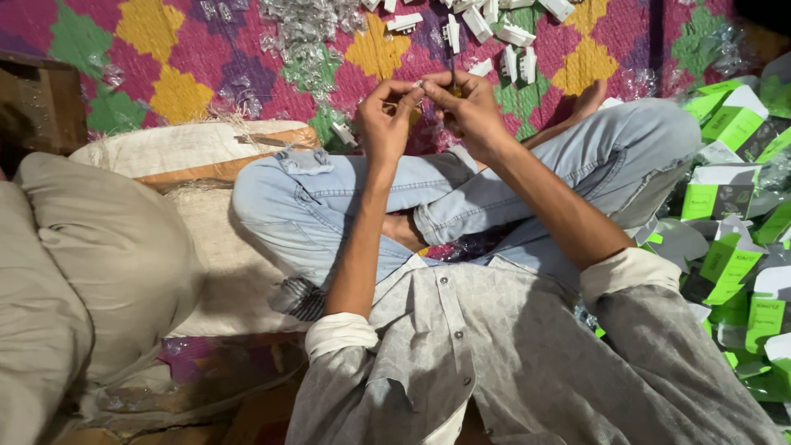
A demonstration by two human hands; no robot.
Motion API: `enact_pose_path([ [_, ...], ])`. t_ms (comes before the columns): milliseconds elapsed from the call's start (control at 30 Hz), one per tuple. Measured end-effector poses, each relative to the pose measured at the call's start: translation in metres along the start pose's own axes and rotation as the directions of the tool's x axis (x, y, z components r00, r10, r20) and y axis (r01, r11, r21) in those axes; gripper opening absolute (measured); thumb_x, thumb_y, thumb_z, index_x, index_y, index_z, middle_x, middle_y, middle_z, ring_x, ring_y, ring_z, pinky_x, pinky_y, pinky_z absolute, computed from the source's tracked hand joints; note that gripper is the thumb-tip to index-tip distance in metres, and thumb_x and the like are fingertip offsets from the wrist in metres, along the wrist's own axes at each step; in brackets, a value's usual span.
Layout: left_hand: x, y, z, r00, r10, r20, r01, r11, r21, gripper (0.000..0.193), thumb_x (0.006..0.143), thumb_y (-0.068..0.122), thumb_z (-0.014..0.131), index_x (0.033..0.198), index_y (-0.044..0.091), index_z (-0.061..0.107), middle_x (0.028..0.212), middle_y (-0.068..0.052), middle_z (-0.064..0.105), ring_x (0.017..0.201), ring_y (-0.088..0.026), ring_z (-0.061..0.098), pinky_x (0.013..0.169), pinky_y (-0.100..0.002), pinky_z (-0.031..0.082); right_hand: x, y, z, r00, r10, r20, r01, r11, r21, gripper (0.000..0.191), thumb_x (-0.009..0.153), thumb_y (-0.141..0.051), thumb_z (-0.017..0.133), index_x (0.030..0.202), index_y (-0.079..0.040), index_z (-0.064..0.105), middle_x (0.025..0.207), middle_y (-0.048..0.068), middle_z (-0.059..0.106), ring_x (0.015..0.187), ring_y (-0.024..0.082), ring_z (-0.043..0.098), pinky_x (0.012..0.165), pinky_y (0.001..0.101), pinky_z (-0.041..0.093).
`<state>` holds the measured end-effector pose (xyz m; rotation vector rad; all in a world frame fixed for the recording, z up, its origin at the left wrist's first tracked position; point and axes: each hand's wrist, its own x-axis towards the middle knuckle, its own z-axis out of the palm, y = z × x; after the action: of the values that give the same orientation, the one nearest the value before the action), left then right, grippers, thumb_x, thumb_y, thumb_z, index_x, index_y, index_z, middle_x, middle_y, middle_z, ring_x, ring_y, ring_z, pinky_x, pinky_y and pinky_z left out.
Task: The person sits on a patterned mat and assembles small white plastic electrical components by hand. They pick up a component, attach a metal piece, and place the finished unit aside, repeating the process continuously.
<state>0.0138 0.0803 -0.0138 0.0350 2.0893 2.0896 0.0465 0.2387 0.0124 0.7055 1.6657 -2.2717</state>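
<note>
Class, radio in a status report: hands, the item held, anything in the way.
Both hands, left hand and right hand, pinch a small white part between fingertips. White pieces lie beyond on the mat. Nothing blocking.

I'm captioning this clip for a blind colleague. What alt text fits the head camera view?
Seen from above, a person sitting cross-legged in jeans brings the left hand and right hand together over a small object, too small to identify. Small white parts lie on the colourful patterned mat ahead; green-and-white boxes pile up at right.
</note>
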Motion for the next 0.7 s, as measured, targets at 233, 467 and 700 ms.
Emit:
enact_pose_path([
  [233,-0.001,0.005,-0.003,0.994,0.083,-0.076,-0.064,0.971,0.229,0.007,0.088,0.003,0.079,0.092,0.002,0.073,0.075,-0.004,0.073,0.062,-0.009,0.065,0.055,-0.026,0.049,-0.001,-0.001,0.006,0.998,-0.008,0.068,0.011,0.999,-0.036,0.018,0.102,-0.015,0.067,0.115,-0.004,0.074,0.082,0.000,0.071,0.059,0.003,0.058,0.047,0.0197,0.042],
  [467,-0.007,0.030,0.001,0.949,0.315,-0.014,-0.264,0.819,0.509,0.010,0.085,0.000,0.071,0.091,0.005,0.063,0.083,-0.007,0.066,0.070,-0.021,0.070,0.062,-0.035,0.054,0.003,0.004,0.006,0.998,-0.009,0.070,0.016,0.995,-0.101,0.019,0.100,-0.011,0.069,0.116,-0.002,0.074,0.088,0.001,0.075,0.064,0.004,0.062,0.051,0.0199,0.047],
  [700,-0.006,0.035,0.001,0.951,0.308,0.019,-0.258,0.760,0.597,0.011,0.084,0.007,0.075,0.086,0.008,0.064,0.082,-0.007,0.065,0.068,-0.024,0.069,0.060,-0.037,0.053,0.013,0.017,-0.004,0.996,-0.015,0.084,0.021,0.997,-0.079,0.011,0.102,-0.009,0.069,0.109,-0.001,0.073,0.088,0.002,0.072,0.069,0.005,0.063,0.056,0.0205,0.048],
])
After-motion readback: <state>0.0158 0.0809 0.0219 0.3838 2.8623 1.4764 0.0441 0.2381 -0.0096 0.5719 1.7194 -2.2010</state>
